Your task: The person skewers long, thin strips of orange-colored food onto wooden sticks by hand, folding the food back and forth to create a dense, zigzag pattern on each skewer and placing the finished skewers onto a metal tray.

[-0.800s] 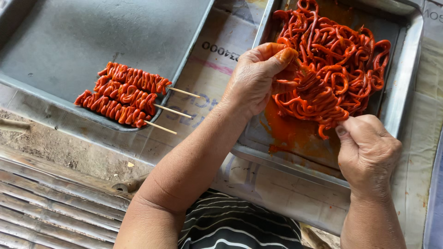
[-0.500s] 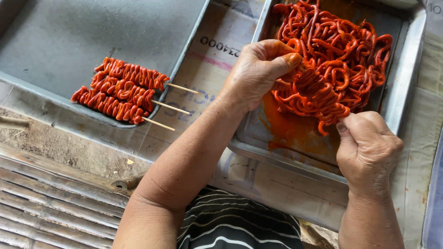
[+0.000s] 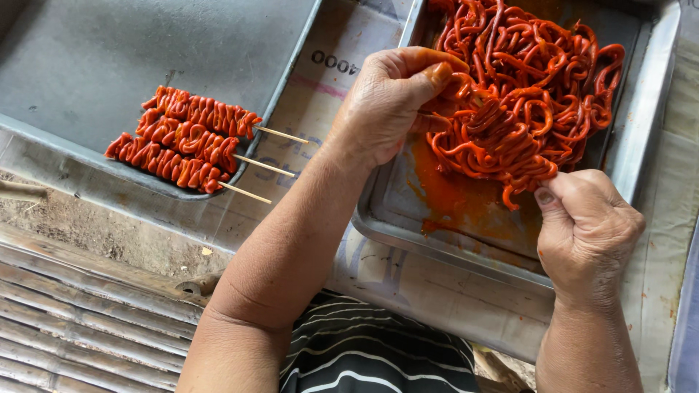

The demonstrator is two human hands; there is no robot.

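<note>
A heap of red-orange marinated meat strips (image 3: 535,94) lies in a metal tray (image 3: 641,124) on the right. My left hand (image 3: 389,102) pinches a thin wooden skewer with folded strips threaded on it at the heap's left side. My right hand (image 3: 586,225) grips the strips at the heap's near edge, thumb up against them. Three finished skewers (image 3: 182,138) lie side by side in a second grey tray (image 3: 87,58) on the left, their bare stick ends poking over its rim.
Printed paper (image 3: 320,94) covers the table under both trays. A slatted bamboo surface (image 3: 65,320) runs along the lower left. My striped shirt (image 3: 371,356) shows at the bottom. Orange marinade pools on the right tray's floor (image 3: 466,196).
My left hand has shifted slightly up and in toward the heap, working strips onto the skewer. My right hand stays at the heap's near edge. The finished skewers have not moved.
</note>
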